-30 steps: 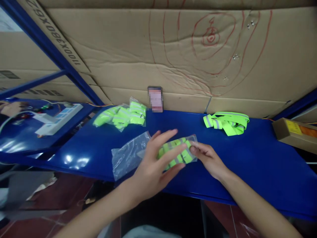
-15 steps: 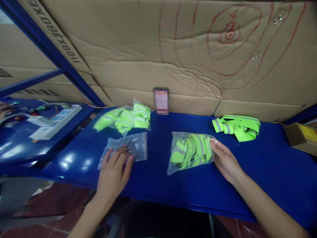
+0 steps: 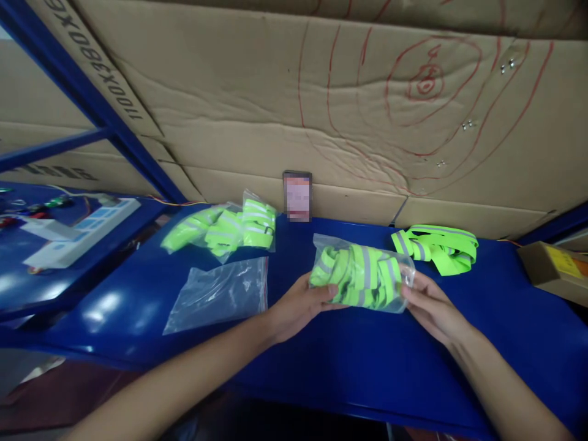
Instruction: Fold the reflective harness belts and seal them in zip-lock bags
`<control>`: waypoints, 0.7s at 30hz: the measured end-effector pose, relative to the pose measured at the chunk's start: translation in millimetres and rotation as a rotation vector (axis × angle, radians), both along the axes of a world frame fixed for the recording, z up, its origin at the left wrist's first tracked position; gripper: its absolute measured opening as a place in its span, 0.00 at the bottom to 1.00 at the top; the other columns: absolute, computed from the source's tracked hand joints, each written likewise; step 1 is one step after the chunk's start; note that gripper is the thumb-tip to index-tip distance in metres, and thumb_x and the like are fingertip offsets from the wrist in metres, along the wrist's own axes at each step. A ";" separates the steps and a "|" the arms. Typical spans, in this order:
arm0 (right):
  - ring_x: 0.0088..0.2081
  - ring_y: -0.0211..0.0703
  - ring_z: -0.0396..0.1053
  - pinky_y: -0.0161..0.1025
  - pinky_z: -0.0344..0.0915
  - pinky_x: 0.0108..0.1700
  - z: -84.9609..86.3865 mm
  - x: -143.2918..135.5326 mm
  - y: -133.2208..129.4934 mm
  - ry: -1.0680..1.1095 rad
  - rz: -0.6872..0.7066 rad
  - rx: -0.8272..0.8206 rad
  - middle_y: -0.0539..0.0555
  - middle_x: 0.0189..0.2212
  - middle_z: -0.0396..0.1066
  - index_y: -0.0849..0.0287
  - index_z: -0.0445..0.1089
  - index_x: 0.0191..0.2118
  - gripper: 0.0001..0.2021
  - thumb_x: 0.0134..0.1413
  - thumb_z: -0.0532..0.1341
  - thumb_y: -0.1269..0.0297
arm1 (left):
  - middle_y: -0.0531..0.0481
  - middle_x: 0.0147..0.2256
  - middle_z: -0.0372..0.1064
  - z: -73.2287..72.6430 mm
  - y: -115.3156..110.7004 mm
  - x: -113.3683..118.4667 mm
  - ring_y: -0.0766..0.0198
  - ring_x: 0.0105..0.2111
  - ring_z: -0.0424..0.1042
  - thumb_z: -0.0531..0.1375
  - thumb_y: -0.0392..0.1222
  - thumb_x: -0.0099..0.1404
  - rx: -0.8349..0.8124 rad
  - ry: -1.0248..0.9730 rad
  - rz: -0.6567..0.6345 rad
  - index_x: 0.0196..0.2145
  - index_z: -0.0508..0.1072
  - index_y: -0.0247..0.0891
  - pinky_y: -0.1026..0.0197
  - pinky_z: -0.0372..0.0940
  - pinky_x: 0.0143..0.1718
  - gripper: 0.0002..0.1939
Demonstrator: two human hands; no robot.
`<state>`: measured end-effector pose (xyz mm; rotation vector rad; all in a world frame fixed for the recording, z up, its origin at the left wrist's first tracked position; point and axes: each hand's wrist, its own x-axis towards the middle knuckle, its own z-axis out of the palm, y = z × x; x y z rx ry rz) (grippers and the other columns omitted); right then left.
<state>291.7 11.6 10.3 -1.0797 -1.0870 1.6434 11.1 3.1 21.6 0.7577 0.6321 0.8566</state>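
A clear bag (image 3: 361,275) filled with folded neon-green straps with grey stripes is held between both hands above the blue table. My left hand (image 3: 307,306) grips its left end, the thumb on the front and the fingers underneath. At the other end, my right hand (image 3: 427,303) pinches the bag's edge. An empty clear zip bag (image 3: 218,293) lies flat on the table to the left. Behind it rest several bagged green straps (image 3: 225,226). A loose bundle of green strap (image 3: 441,245) sits at the back right.
A phone (image 3: 298,196) leans against the cardboard wall (image 3: 220,92), which bears red drawn rings. On the left are a white power strip (image 3: 82,233) and small coloured parts. A cardboard box (image 3: 554,272) stands at the right edge of the blue table (image 3: 367,361).
My left hand has left the empty bag, moved right and taken hold of the filled bag's left end. The filled bag is now held by both hands. The camera view has shifted slightly.
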 end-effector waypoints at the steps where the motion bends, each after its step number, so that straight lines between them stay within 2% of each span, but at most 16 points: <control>1: 0.49 0.48 0.78 0.45 0.72 0.55 -2.1 1.9 -2.2 -0.008 0.002 -0.005 0.54 0.49 0.80 0.47 0.77 0.54 0.26 0.48 0.76 0.52 | 0.41 0.52 0.77 -3.2 0.1 -0.9 0.47 0.54 0.76 0.76 0.52 0.55 -0.010 -0.032 -0.028 0.53 0.77 0.38 0.40 0.66 0.62 0.31; 3: 0.48 0.45 0.78 0.42 0.73 0.53 -6.3 2.4 -6.8 -0.008 0.053 -0.020 0.55 0.49 0.80 0.46 0.76 0.55 0.27 0.49 0.76 0.55 | 0.41 0.52 0.77 -11.4 -1.8 -0.8 0.47 0.55 0.75 0.77 0.50 0.53 -0.045 -0.059 -0.046 0.54 0.77 0.39 0.40 0.65 0.63 0.33; 5: 0.48 0.44 0.79 0.40 0.74 0.52 -10.0 -0.7 -11.5 0.014 0.138 -0.040 0.55 0.50 0.79 0.46 0.75 0.58 0.29 0.48 0.77 0.58 | 0.41 0.52 0.77 -20.1 -5.2 1.2 0.47 0.55 0.76 0.77 0.48 0.53 -0.103 -0.041 -0.012 0.55 0.76 0.40 0.40 0.66 0.63 0.33; 8: 0.48 0.46 0.79 0.44 0.75 0.53 -12.5 -9.6 -17.8 0.022 0.247 -0.044 0.57 0.52 0.78 0.45 0.71 0.62 0.35 0.47 0.77 0.59 | 0.41 0.53 0.76 -29.4 -9.0 3.0 0.47 0.56 0.75 0.76 0.48 0.56 -0.153 -0.018 0.017 0.57 0.75 0.41 0.40 0.65 0.63 0.33; 10: 0.49 0.46 0.78 0.46 0.74 0.55 -10.9 -14.8 -19.5 -0.023 0.221 -0.027 0.57 0.53 0.78 0.45 0.71 0.62 0.33 0.49 0.76 0.57 | 0.39 0.55 0.75 -31.5 -7.6 -0.8 0.46 0.58 0.73 0.74 0.50 0.58 -0.126 -0.001 -0.009 0.57 0.74 0.40 0.39 0.64 0.64 0.31; 12: 0.47 0.47 0.78 0.45 0.74 0.54 -7.1 -15.2 -17.6 -0.094 0.090 -0.012 0.57 0.51 0.79 0.48 0.75 0.59 0.28 0.52 0.75 0.54 | 0.39 0.55 0.75 -29.3 -1.7 -10.8 0.44 0.59 0.72 0.76 0.51 0.55 -0.066 0.043 -0.122 0.57 0.74 0.40 0.38 0.62 0.64 0.35; 14: 0.44 0.47 0.78 0.42 0.75 0.48 -2.6 -9.2 -12.6 -0.143 -0.039 -0.005 0.57 0.47 0.80 0.51 0.79 0.52 0.23 0.52 0.74 0.51 | 0.38 0.58 0.73 -22.4 7.2 -25.0 0.41 0.61 0.69 0.80 0.54 0.45 0.033 0.053 -0.328 0.60 0.73 0.42 0.37 0.60 0.66 0.46; 15: 0.42 0.46 0.78 0.40 0.75 0.44 -0.8 -4.6 -9.9 -0.152 -0.078 -0.005 0.56 0.44 0.81 0.51 0.80 0.49 0.21 0.51 0.75 0.50 | 0.38 0.61 0.70 -17.7 11.7 -32.1 0.40 0.64 0.66 0.80 0.57 0.42 0.088 0.028 -0.422 0.63 0.70 0.44 0.38 0.58 0.66 0.52; 16: 0.40 0.45 0.78 0.37 0.74 0.41 0.4 0.0 -7.6 -0.155 -0.092 -0.006 0.55 0.41 0.81 0.51 0.81 0.46 0.20 0.49 0.75 0.50 | 0.38 0.64 0.67 -12.8 15.7 -38.1 0.40 0.67 0.62 0.78 0.64 0.43 0.137 -0.012 -0.464 0.67 0.66 0.46 0.40 0.58 0.67 0.57; 18: 0.36 0.42 0.77 0.34 0.73 0.38 1.2 5.4 -6.2 -0.183 -0.055 0.005 0.52 0.38 0.82 0.49 0.82 0.44 0.17 0.49 0.75 0.50 | 0.39 0.68 0.61 -4.7 20.6 -44.5 0.42 0.69 0.59 0.67 0.77 0.50 0.167 -0.036 -0.387 0.70 0.61 0.49 0.43 0.59 0.65 0.56; 20: 0.36 0.40 0.77 0.34 0.72 0.39 0.4 1.8 -9.3 -0.264 0.095 0.057 0.51 0.38 0.82 0.48 0.82 0.46 0.15 0.54 0.73 0.51 | 0.40 0.67 0.62 -1.4 20.7 -42.6 0.43 0.68 0.61 0.62 0.78 0.57 0.124 0.050 -0.309 0.69 0.64 0.48 0.46 0.61 0.63 0.50; 21: 0.37 0.41 0.77 0.34 0.72 0.41 0.0 -3.2 -11.9 -0.321 0.210 0.099 0.51 0.39 0.82 0.49 0.82 0.48 0.14 0.57 0.71 0.52 | 0.40 0.65 0.65 -1.8 19.4 -39.3 0.44 0.66 0.64 0.63 0.75 0.58 0.103 0.126 -0.312 0.66 0.67 0.47 0.47 0.62 0.62 0.46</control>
